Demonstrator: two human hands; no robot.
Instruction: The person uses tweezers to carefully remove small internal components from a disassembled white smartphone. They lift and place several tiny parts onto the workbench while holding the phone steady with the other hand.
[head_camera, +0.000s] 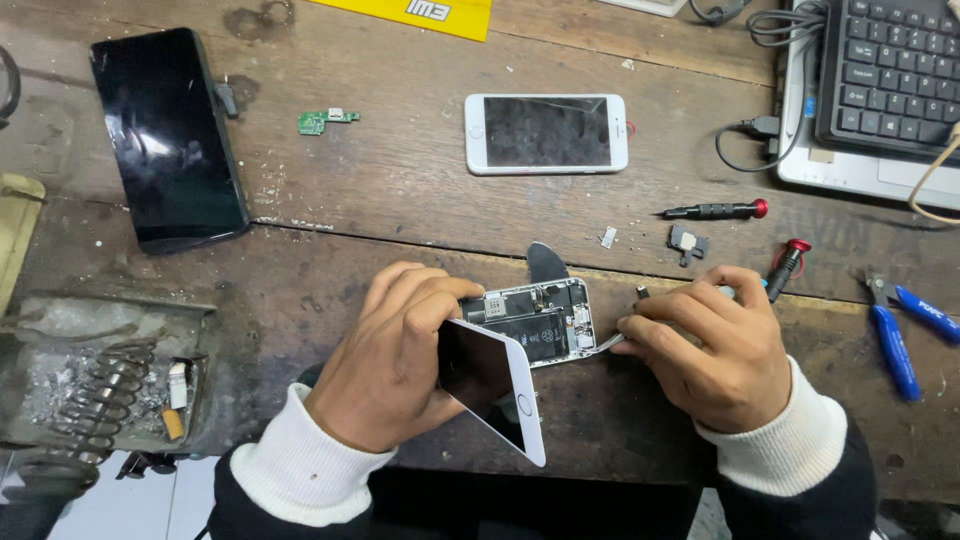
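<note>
A small white phone lies opened on the wooden bench, its body (535, 320) showing the battery and circuit board. My left hand (395, 355) holds the lifted white screen panel (495, 385), tilted up from the body. My right hand (715, 345) pinches a thin metal tool whose tip (608, 343) touches the right edge of the body. A dark pick (546, 262) sits just behind the phone.
A second white phone (546, 132) lies face up farther back, a large black phone (168, 135) at left. Two red-capped screwdrivers (715, 210) (787, 265), blue pliers (893, 345), a small green circuit board (322, 121), a laptop (880, 90) and a soldering stand (95, 385) surround the work.
</note>
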